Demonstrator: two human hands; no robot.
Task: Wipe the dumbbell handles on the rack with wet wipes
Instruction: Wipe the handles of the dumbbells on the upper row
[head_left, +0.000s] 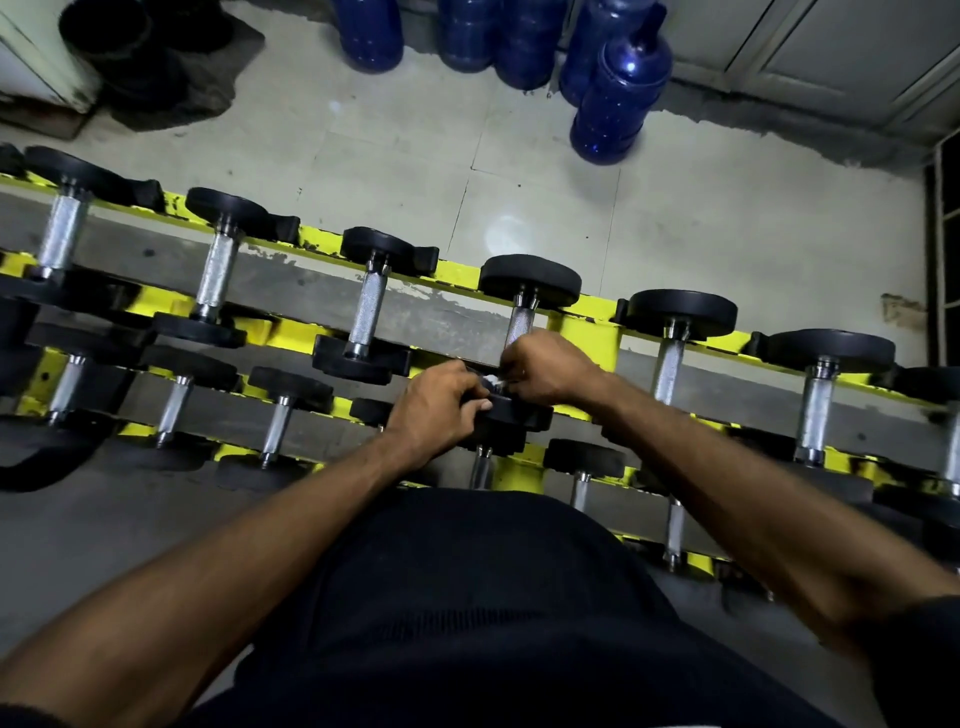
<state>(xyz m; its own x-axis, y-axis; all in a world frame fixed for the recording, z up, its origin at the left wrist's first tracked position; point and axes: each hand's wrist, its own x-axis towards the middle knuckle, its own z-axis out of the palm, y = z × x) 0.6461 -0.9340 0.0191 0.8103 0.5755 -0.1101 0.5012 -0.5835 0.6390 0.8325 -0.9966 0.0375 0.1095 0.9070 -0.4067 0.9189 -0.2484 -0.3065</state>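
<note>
Head view: I am watching the left hand (441, 402) curling its fingers over the near black end of a dumbbell (521, 323) on the yellow rack (587, 332), upper tier. The right hand (545, 364) is clamping a white wipe (496, 383) round the handle's near end. Neighbouring dumbbells (369, 306) are sitting apart on both sides, and pale floor (571, 218) is lying open beyond the far rail.

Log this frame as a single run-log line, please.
phase: wiping | left hand: grips dumbbell near head | right hand: holds wet wipe at handle | rack: top row
</note>
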